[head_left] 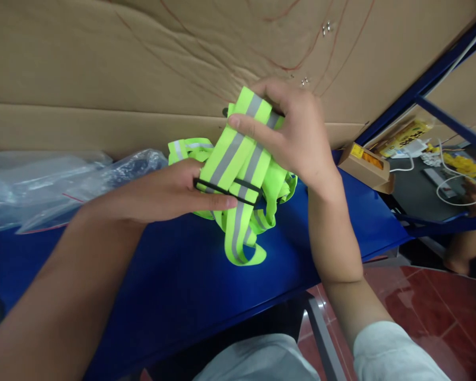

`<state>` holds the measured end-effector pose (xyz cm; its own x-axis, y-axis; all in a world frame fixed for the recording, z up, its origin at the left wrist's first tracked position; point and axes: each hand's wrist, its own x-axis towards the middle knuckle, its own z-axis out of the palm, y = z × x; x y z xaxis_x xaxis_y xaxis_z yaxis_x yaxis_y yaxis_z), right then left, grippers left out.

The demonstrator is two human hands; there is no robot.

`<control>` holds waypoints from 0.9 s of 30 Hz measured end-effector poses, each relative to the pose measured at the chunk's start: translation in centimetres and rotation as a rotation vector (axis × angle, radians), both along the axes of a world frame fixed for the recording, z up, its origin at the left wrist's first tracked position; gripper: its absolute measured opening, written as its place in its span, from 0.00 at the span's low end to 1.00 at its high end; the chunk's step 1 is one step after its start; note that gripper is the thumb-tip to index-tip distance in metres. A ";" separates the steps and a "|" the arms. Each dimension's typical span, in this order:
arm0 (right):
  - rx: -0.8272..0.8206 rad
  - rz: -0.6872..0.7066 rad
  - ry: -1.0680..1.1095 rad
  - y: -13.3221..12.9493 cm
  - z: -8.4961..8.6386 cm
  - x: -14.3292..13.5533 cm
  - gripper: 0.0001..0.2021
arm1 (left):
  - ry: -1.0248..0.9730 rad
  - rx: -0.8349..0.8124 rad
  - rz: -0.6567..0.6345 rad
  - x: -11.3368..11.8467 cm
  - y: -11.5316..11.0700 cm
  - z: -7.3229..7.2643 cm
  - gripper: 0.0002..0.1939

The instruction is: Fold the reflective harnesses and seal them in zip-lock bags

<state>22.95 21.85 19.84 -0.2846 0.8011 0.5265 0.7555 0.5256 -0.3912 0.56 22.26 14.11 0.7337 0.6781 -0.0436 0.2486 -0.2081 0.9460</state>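
- The right hand (297, 135) is pinching the upper end of a folded flat band of bright yellow-green fabric with a grey stripe (226, 153), the thumb pressing on top and the fingers going behind
- The left hand (182, 193) is gripping the lower end, its thumb lying across the thin black slider buckles (247, 185)
- The folded band is staying in the air between both hands, over the smooth blue surface (206, 307), while one loose loop (236, 238) is hanging below the buckles
- A loose heap of similar bands (275, 185) is lying behind it, and clear plastic bags (35, 180) are resting at the left
- The band is looking light, thin and soft, so I am expecting it to bend and twist easily, not to break; its layers may be sliding on each other
- For a good hold, I am advising both folded ends, pressing the layers flat; the buckles are seeming stiffer and firmer to grip
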 end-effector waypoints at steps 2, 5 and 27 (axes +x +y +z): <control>-0.017 -0.021 0.020 0.3 0.0 0.1 0.15 | -0.086 -0.082 0.139 0.1 -0.3 -0.2 0.17; -0.036 -0.010 0.062 0.8 -0.3 0.2 0.15 | -0.186 -0.224 0.203 0.8 -0.6 -0.9 0.18; -0.055 0.269 0.208 -0.7 -0.1 -1.2 0.18 | -0.432 -0.461 0.323 4.3 -2.0 -3.6 0.40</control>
